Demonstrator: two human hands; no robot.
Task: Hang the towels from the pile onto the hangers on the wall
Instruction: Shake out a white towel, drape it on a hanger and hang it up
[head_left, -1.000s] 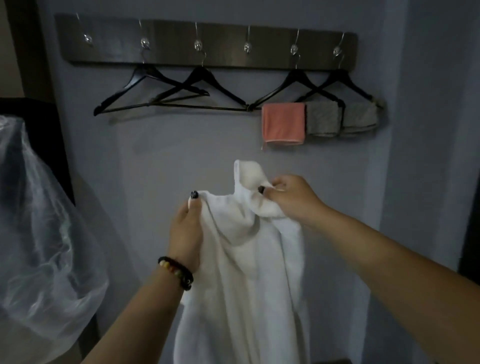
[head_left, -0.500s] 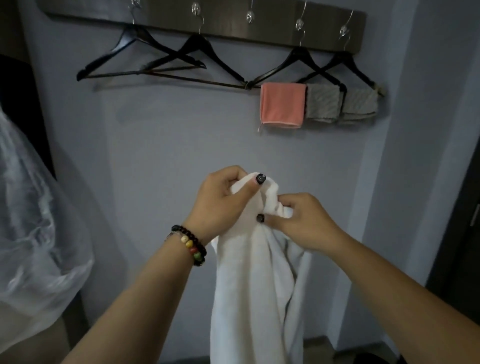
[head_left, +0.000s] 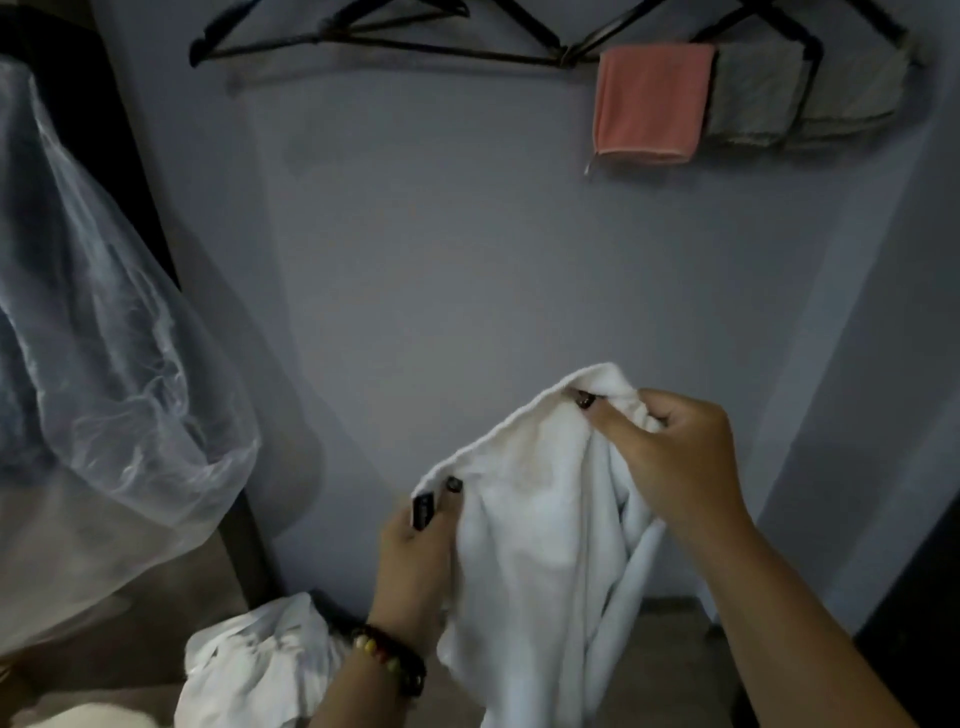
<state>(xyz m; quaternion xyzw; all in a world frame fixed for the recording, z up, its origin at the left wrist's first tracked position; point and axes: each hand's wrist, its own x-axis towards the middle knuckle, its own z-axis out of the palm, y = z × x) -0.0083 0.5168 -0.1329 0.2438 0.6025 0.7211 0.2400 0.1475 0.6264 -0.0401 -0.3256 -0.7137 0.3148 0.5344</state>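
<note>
L hand (head_left: 415, 561) grip pinches lower-centre edge of white terry towel (head_left: 535, 545); R hand (head_left: 675, 457) grip bunches its top corner; black wall hangers (head_left: 374, 44) upper frame.

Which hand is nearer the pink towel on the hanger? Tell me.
Right. The right hand grips the white towel at its raised top edge, almost straight below the pink towel. The left hand grips the edge lower down and further left.

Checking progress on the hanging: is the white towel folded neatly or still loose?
Loose. The white towel hangs in uneven folds, its top edge held by the left hand and right hand.
</note>
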